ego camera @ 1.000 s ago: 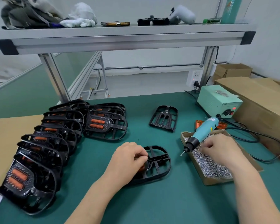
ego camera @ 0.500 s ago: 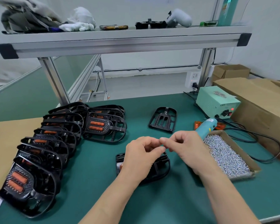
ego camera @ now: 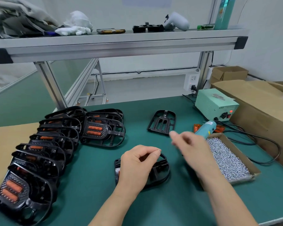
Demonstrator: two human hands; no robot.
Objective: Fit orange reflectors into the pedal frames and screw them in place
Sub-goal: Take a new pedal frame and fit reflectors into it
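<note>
Note the pinch of the left hand (ego camera: pixel 140 165) at centre frame: thumb and forefinger tips pressed together on a small bright item, judged to be a screw (ego camera: pixel 158 150) though too small to confirm, remaining fingers curled under. Hold the screw near its head, tip down, and start it square to its hole to avoid cross-threading the plastic. Locate the pedal frame (ego camera: pixel 161 174) directly beneath that hand, flat on the green table (ego camera: pixel 91 176), with an orange reflector (ego camera: pixel 119 172) just showing at its left edge beside the wrist. Check full seating of the reflector before driving. Observe the right hand (ego camera: pixel 193 150), right of centre and motion-blurred: fingers loosely extended toward the upper left, apart, nothing visible in them, forearm reaching in from lower right. Fetch the teal screwdriver (ego camera: pixel 204 129), lying just behind that hand against the box of screws (ego camera: pixel 229 160), and drive without tilting. Steady the frame against rotation while driving. Leave the spare frame (ego camera: pixel 162 123) at upper centre and the finished pedals (ego camera: pixel 103 131) at left undisturbed.
</note>
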